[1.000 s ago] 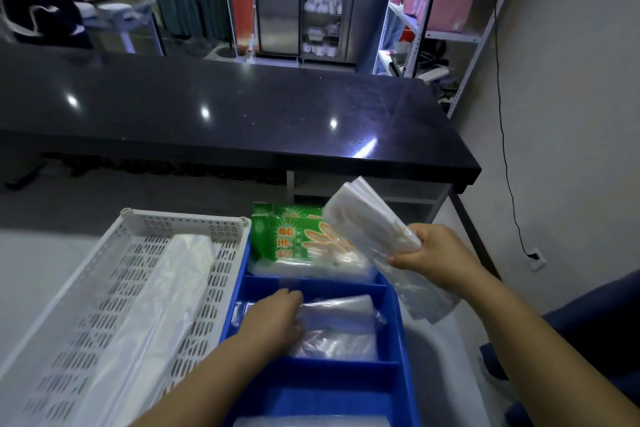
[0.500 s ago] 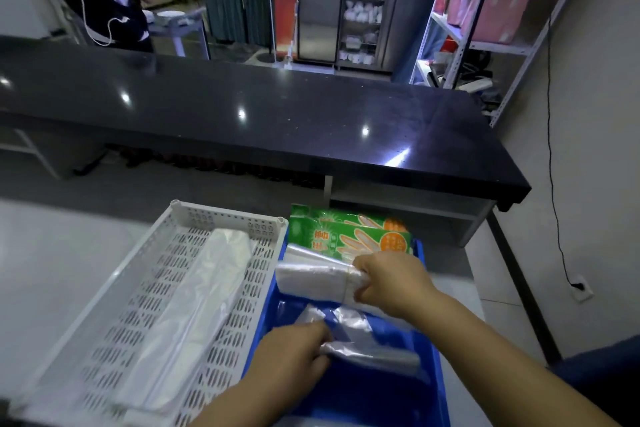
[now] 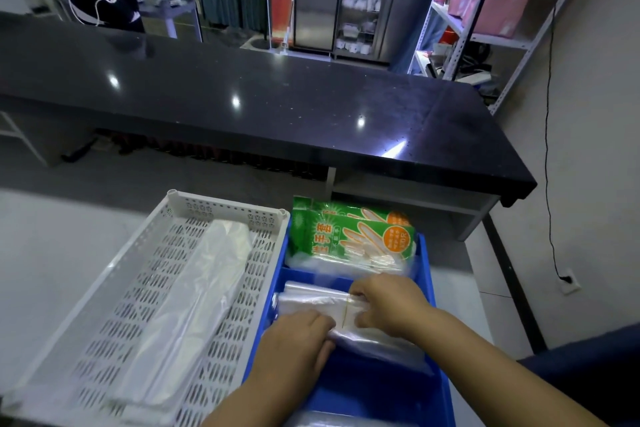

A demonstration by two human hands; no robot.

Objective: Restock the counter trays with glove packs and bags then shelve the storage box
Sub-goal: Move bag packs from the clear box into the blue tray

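Fingers (image 3: pixel 367 288) holding bag bundle (image 3: pixel 311 300), now lowered into blue tray (image 3: pixel 363 388) (middle compartment)

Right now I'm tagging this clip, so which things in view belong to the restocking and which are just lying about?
In the job: blue divided plastic tray; green glove packs; bundle of clear plastic bags, held by left hand and right hand; white perforated tray with clear folded bags.
Lying about: glossy black countertop; pink bags on the metal shelf; black wall cable.

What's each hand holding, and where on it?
Both hold the clear bag bundle in the blue tray's middle compartment: right hand at its right end, left hand at its near edge.
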